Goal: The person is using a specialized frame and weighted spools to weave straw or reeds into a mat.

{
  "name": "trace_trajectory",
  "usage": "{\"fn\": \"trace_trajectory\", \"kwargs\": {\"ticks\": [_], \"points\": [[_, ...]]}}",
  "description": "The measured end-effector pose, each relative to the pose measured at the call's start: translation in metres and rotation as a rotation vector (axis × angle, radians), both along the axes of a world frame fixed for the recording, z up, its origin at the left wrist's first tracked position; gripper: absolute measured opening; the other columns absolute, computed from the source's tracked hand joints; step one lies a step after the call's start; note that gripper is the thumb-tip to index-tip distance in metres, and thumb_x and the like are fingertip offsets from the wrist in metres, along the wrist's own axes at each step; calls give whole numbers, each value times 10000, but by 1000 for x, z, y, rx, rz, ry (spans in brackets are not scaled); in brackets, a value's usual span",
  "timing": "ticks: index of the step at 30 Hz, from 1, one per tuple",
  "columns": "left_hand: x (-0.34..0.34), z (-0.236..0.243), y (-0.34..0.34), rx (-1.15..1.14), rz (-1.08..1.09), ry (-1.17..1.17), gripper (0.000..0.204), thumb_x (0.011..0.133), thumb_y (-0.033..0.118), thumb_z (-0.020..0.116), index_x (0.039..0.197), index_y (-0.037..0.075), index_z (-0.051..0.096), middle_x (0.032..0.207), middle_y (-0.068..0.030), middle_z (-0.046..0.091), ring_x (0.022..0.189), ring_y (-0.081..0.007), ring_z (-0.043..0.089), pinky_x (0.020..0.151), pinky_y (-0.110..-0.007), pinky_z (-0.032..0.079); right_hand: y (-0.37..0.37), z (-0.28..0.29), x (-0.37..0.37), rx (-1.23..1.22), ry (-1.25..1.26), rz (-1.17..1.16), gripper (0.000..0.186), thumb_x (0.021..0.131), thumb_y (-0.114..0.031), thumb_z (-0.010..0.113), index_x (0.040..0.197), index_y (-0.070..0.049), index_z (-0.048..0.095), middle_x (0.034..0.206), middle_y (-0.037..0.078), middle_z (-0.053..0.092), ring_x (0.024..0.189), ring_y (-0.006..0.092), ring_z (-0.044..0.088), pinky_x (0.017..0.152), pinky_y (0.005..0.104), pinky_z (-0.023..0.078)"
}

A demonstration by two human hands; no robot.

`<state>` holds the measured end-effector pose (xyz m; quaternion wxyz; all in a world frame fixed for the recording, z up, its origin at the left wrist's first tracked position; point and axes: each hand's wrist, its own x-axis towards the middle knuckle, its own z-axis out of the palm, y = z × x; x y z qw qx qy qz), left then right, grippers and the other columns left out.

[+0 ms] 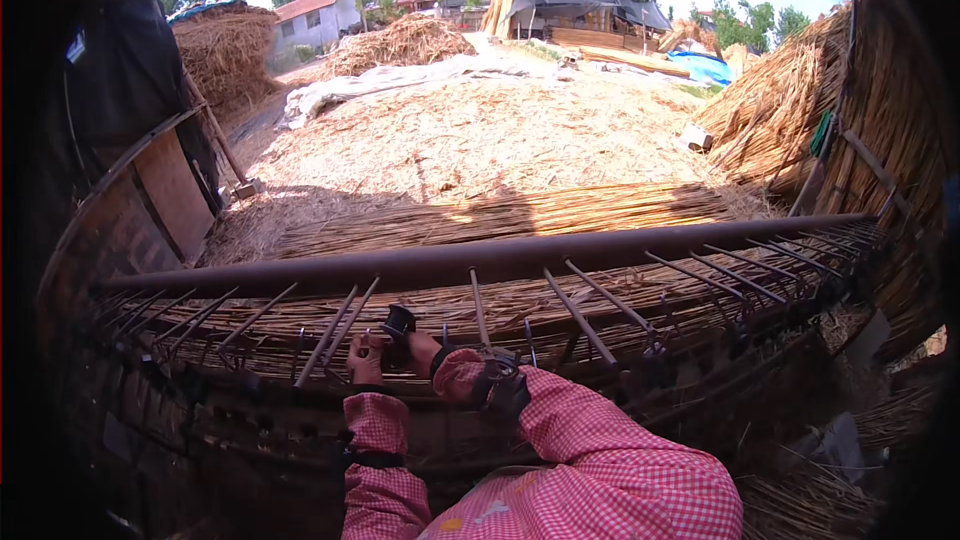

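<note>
Both my hands are together in front of me, left of centre, below a long dark metal pipe (480, 262) with a row of thin metal rods (583, 312) fixed along it. My right hand (423, 350) is closed on a black spool-like piece (399, 324). Right beside it, my left hand (366, 354) has its fingers pinched together; whatever they hold is too small to make out. Behind and under the rods lie long brown reed stalks (440, 304). A dark band or device (500, 387) sits on my right wrist over the pink checked sleeve.
Beyond the pipe, more stalks (480, 217) lie on straw-covered ground (470, 140). Tall reed bundles (790, 110) lean at the right. Brown panels (165, 202) stand at the left. Dark hardware lines the frame's near side. Farther off are straw piles (400, 46) and a dark-roofed shelter (565, 0).
</note>
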<state>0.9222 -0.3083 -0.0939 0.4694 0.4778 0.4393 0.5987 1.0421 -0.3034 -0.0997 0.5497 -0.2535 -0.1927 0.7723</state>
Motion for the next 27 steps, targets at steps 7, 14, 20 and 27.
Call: {"fn": "trace_trajectory", "kwargs": {"ticks": [7, 14, 20, 27], "points": [[35, 44, -18, 90, -180, 327, 708, 663, 253, 730, 1226, -4, 387, 1061, -136, 553, 847, -196, 584, 706, -285, 482, 28, -64, 48, 378, -556, 246, 229, 781, -201, 541, 910, -12, 563, 770, 103, 592, 680, 232, 564, 606, 342, 451], [-20, 53, -40, 38, -256, 514, 681, 656, 216, 728, 1239, 77, 405, 1019, -101, 545, 841, -174, 567, 713, -285, 464, -50, 49, -3, 92, -500, 440, 250, 846, -227, 429, 1017, -76, 531, 886, 65, 591, 779, 165, 565, 697, 291, 458], [18, 48, -29, 138, -278, 312, 612, 631, 290, 742, 1152, 75, 502, 995, -66, 539, 901, -170, 540, 766, -293, 431, -27, 35, 46, 451, -1116, 339, 233, 836, -204, 448, 956, -37, 558, 830, 115, 595, 716, 223, 580, 614, 338, 454], [-12, 22, -55, 201, 280, 706, 732, 544, 367, 768, 1119, -1, 503, 917, -148, 560, 880, -292, 551, 759, -363, 442, -79, 89, 32, 1086, -1493, 118, 217, 759, -197, 508, 811, -9, 603, 766, 166, 587, 764, 329, 571, 692, 376, 457]]}}
